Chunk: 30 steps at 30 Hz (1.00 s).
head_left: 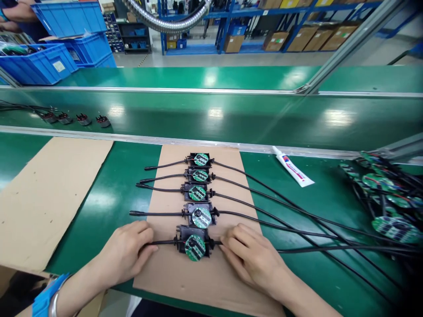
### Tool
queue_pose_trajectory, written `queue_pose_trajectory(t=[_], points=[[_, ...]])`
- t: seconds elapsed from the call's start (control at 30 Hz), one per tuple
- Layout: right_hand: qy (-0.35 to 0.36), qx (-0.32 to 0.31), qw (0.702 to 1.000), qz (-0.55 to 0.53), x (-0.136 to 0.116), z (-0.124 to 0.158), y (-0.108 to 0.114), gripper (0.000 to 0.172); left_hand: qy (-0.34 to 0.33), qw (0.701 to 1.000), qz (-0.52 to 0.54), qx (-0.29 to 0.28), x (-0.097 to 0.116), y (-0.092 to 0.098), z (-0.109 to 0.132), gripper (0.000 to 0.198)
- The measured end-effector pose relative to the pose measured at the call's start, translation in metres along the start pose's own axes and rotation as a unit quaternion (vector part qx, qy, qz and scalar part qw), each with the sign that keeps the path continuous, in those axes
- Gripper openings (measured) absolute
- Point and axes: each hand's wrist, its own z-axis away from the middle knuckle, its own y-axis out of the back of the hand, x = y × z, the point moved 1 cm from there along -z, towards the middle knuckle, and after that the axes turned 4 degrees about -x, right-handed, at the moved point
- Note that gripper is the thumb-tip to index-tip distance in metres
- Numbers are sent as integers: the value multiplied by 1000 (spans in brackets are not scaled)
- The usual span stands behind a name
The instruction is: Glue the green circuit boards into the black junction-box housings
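Observation:
Closest to me on the cardboard sheet (178, 277) lies a black housing (183, 232) with a round green circuit board (194, 248) on it. My left hand (127, 252) pinches the short black cable (163, 242) on its left side. On the other side, my right hand (253, 255) closes its fingers on the long black cable (217, 242) beside the housing. Beyond it, several like housings with round boards, such as the nearest one (201, 216), lie in a column, their cables running left and right.
A white tube (294, 167) lies at the right, near a heap of wired circuit boards (393, 198). Another cardboard sheet (46, 189) is at the left. Several dark round parts (103, 121) sit behind a metal rail (139, 138). Blue bins (39, 66) stand back left, near a person's arm (20, 11).

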Motion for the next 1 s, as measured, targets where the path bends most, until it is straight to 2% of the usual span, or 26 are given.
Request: queue_pose_trajectory(t=[0.07,0.2,0.3,0.5,0.67,0.83,0.93,1.0], points=[[-14,10,1000,8,1,1,1,18,25,999,19,-32,2,2,-4,15],[-28,-5,1000,7,2,3,5,18,33,989,59,-130,5,15,-10,23],[-27,-20,999,8,3,3,4,20,23,985,41,-163,7,21,-15,19],[-21,-29,999,-5,5,3,3,17,85,986,-63,-126,8,21,-24,15],[-14,9,999,-30,8,4,3,13,85,985,-35,-146,7,25,-24,15],[-17,-2,1000,0,8,4,-3,14,105,982,-54,-148,8,26,-23,12],[-37,-4,999,-13,2,5,7,12,111,981,-36,-152,6,27,-19,10],[-41,0,999,-29,4,3,24,12,118,982,-17,-144,3,30,-17,13]])
